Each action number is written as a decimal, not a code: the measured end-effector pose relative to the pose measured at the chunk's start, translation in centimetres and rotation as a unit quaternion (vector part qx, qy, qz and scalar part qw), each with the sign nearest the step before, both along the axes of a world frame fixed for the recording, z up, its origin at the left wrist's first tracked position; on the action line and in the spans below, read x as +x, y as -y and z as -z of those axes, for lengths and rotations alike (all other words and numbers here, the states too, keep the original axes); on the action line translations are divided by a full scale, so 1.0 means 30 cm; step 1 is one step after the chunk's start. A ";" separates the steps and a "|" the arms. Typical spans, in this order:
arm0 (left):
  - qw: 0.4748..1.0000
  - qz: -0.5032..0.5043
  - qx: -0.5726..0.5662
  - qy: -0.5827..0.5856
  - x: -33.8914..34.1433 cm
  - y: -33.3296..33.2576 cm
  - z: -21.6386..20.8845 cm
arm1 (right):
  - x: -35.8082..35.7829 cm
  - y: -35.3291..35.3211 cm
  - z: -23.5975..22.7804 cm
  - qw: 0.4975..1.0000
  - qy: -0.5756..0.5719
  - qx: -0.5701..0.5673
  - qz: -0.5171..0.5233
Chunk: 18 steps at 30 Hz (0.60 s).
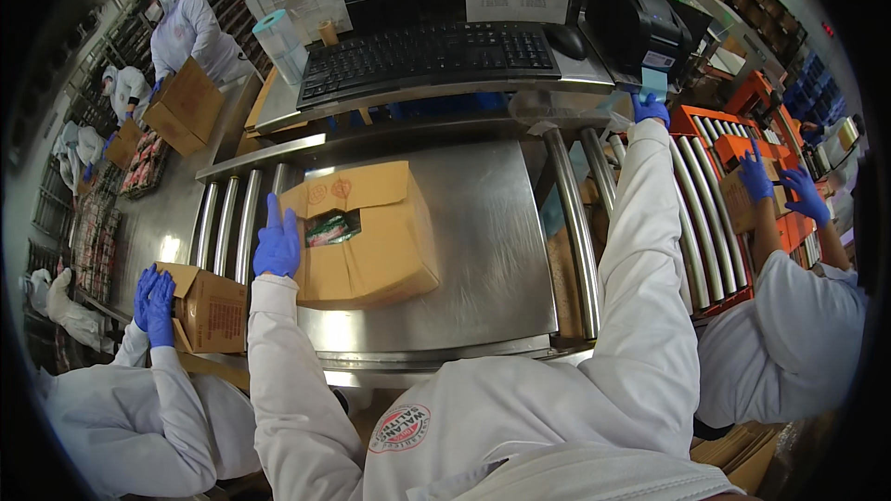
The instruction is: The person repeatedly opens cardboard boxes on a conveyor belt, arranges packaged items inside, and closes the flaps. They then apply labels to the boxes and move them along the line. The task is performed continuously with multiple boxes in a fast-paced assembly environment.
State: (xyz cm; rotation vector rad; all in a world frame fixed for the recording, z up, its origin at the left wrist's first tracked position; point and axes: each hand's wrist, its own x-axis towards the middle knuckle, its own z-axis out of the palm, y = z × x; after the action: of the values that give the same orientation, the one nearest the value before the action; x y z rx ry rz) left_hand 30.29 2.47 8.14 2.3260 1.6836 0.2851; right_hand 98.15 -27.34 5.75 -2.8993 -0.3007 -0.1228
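Note:
A brown cardboard box (388,264) sits on the steel plate in front of me, its top flaps partly folded in. Through the gap between the flaps shows dark green, shiny packaging (334,228). My left hand (277,239), in a blue glove, rests against the box's left side with the index finger stretched out. My right arm reaches far forward to the black label printer (640,26). There my right hand (652,109), also gloved in blue, has its fingers closed on a pale blue label (654,83) at the printer's front.
Steel rollers (225,225) lie left of the plate, and more rollers (698,223) run right. A keyboard (429,57) and mouse (566,40) occupy the shelf ahead. At left, a co-worker's hands (156,301) touch another box (212,311); another co-worker's hands (778,187) work at right.

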 end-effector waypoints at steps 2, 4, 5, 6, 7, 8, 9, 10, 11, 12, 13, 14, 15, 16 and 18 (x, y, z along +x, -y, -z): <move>0.998 0.032 0.045 0.014 -0.036 0.001 0.012 | 0.046 -0.016 0.109 0.999 -0.028 -0.027 0.024; 0.989 0.088 0.067 0.095 0.060 -0.082 0.111 | 0.298 0.235 0.233 0.991 0.080 -0.067 0.089; 0.992 0.063 0.068 0.080 0.016 -0.051 0.090 | 0.206 0.122 0.271 0.996 0.020 -0.066 0.058; 0.994 0.040 0.070 0.072 -0.026 -0.015 0.064 | 0.097 0.026 0.265 0.997 -0.032 -0.066 0.028; 0.994 0.031 0.070 0.076 -0.041 0.009 0.040 | 0.029 0.002 0.240 0.998 -0.039 -0.056 0.015; 0.992 0.054 0.047 0.100 -0.009 0.008 0.030 | 0.014 0.053 0.239 0.998 -0.001 -0.065 0.019; 0.988 0.080 0.022 0.127 0.022 0.002 0.018 | 0.037 0.119 0.254 0.998 0.013 -0.051 0.020; 0.984 0.094 0.001 0.151 0.018 -0.001 0.002 | 0.042 0.145 0.259 0.999 0.025 -0.035 0.009; 0.981 0.120 0.058 0.144 -0.009 -0.048 0.059 | 0.042 0.214 0.263 0.999 0.017 0.030 -0.013; 0.976 0.150 0.143 0.068 -0.048 -0.061 0.142 | -0.015 0.187 0.258 0.970 -0.010 0.243 0.013; 0.957 0.175 0.231 -0.011 -0.107 -0.078 0.212 | -0.079 0.159 0.241 0.892 -0.017 0.452 0.029; 0.943 0.202 0.264 0.002 -0.088 -0.059 0.206 | -0.161 0.130 0.167 0.667 -0.031 0.736 0.109; 0.925 0.230 0.301 0.018 -0.066 -0.038 0.186 | -0.203 0.178 0.112 0.710 -0.010 0.701 0.063; 0.918 0.262 0.273 0.122 0.049 0.117 0.132 | -0.302 0.225 0.046 0.703 -0.049 0.710 0.007; 0.970 0.178 0.029 0.163 0.190 0.431 -0.051 | -0.649 0.172 -0.132 0.741 -0.087 0.648 -0.156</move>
State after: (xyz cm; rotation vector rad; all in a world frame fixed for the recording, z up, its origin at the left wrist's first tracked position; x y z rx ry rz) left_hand 36.00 -10.45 9.67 2.4047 1.0985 0.6099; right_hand 78.67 -32.50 9.71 -1.4192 -0.4246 0.0124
